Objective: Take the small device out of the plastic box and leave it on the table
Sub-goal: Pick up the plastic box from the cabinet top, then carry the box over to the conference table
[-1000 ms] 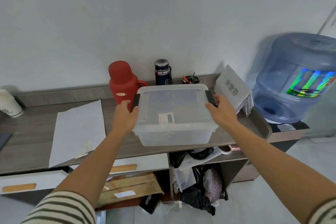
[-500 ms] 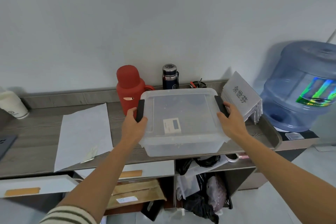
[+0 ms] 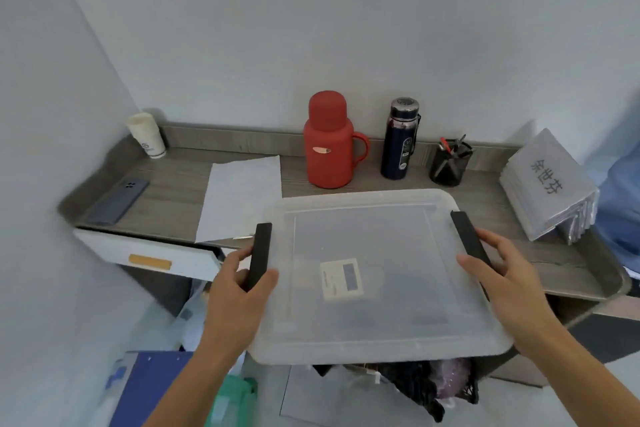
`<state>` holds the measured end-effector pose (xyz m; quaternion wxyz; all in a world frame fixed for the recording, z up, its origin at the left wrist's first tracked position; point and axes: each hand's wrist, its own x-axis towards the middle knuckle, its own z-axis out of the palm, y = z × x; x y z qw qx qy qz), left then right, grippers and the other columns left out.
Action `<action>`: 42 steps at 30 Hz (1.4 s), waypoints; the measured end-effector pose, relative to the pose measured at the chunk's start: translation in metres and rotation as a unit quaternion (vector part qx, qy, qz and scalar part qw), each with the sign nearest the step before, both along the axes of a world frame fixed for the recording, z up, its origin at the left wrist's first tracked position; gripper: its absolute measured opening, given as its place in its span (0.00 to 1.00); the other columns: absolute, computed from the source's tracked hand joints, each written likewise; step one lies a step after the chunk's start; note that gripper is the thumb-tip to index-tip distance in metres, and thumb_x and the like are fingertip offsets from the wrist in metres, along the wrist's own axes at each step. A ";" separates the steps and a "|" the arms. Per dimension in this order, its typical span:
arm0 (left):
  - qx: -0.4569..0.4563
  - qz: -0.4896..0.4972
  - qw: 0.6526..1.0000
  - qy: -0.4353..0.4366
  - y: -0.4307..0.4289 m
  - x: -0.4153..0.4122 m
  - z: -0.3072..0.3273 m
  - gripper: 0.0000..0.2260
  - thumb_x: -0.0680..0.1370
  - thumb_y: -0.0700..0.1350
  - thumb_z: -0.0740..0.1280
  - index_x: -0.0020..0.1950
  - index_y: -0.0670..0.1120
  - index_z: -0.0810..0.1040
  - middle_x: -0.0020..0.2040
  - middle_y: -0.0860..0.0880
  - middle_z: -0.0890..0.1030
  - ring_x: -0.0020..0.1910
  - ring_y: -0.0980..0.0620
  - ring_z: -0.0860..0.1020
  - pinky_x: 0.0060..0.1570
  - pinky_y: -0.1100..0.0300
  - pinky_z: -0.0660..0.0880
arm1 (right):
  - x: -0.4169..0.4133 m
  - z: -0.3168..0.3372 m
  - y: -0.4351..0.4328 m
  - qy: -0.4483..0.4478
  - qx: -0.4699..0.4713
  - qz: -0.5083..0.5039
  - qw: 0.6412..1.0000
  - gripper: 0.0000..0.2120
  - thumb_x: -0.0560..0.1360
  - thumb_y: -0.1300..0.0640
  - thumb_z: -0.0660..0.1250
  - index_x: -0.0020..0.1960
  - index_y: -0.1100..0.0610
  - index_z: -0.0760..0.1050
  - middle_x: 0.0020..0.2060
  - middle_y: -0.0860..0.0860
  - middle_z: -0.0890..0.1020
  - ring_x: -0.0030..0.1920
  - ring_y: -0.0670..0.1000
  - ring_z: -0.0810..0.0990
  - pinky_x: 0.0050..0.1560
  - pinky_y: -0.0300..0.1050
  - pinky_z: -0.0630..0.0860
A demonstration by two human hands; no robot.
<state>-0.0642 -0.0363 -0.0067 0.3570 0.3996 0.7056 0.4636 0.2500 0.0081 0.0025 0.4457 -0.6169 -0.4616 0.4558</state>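
A clear plastic box (image 3: 381, 333) with its lid on fills the lower middle of the head view, held out past the front edge of the grey table (image 3: 173, 191). Through the lid I see a small white device (image 3: 341, 279) with a grey screen lying inside. My left hand (image 3: 239, 291) grips the black latch (image 3: 259, 255) on the box's left side. At the right side my right hand (image 3: 502, 274) holds the other black latch (image 3: 465, 236), with its fingers spread along it.
On the table stand a red thermos jug (image 3: 329, 146), a dark bottle (image 3: 398, 139), a black pen holder (image 3: 448, 161), a white paper cup (image 3: 147, 135), a phone (image 3: 119, 201), a paper sheet (image 3: 239, 198) and a stack of name cards (image 3: 550, 187). An open drawer (image 3: 149, 256) and bags lie below.
The box has come toward me and lower, off the table's top to beyond its front edge. Both hands stay on its side latches. My view has swung left.
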 end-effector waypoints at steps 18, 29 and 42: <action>-0.110 0.496 0.860 -0.052 -0.283 0.088 -0.051 0.15 0.75 0.43 0.69 0.60 0.52 0.73 0.42 0.48 0.85 0.28 0.58 0.78 0.27 0.67 0.72 | -0.086 -0.064 -0.052 -0.045 -0.068 0.458 0.885 0.21 0.75 0.61 0.67 0.65 0.47 0.69 0.49 0.48 0.81 0.47 0.47 0.81 0.39 0.41 0.75; -0.082 0.722 0.684 -0.071 -0.517 0.160 -0.047 0.15 0.74 0.43 0.69 0.61 0.51 0.74 0.40 0.35 0.82 0.30 0.47 0.71 0.30 0.55 0.69 | -0.188 -0.076 -0.252 -0.125 0.054 0.719 0.682 0.22 0.74 0.55 0.69 0.66 0.46 0.67 0.48 0.53 0.82 0.42 0.49 0.80 0.41 0.43 0.75; -0.057 0.861 0.500 -0.072 -0.741 0.201 -0.051 0.16 0.74 0.42 0.70 0.61 0.48 0.75 0.40 0.33 0.82 0.32 0.47 0.72 0.31 0.59 0.68 | -0.292 -0.079 -0.528 -0.100 0.073 0.864 0.488 0.21 0.74 0.54 0.69 0.63 0.41 0.68 0.50 0.42 0.80 0.49 0.41 0.79 0.45 0.38 0.71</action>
